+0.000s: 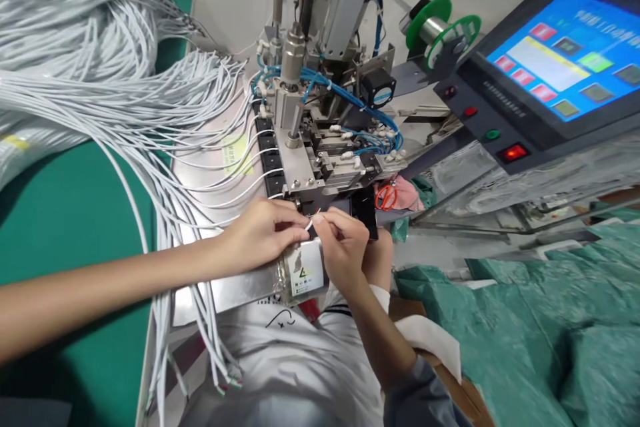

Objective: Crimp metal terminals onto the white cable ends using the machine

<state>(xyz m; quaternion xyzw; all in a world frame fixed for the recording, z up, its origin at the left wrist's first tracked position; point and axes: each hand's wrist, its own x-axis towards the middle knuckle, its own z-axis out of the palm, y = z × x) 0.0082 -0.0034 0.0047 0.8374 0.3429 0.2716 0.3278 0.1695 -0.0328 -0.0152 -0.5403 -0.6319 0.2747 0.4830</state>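
Both hands meet at the front of a machine (295,160) with metal cylinders and blue air hoses. Between my left hand (265,230) and my right hand (345,243) is the end of a white cable (311,223), with a bit of red wire at its tip. The left thumb and fingers pinch the cable. The right thumb and forefinger close on the tip. Just below the hands, a box with a white label (305,270) sits at the machine's front edge. Several white cables run into the black slots (273,163) on the machine's left side.
A big heap of white cables (75,20) covers the green table (100,213) on the left, some ends hanging off the front. At right stand a control screen (565,57) and a green wire spool (435,30). Orange-handled scissors (386,197) lie behind the right hand. Green sheeting (525,307) fills the lower right.
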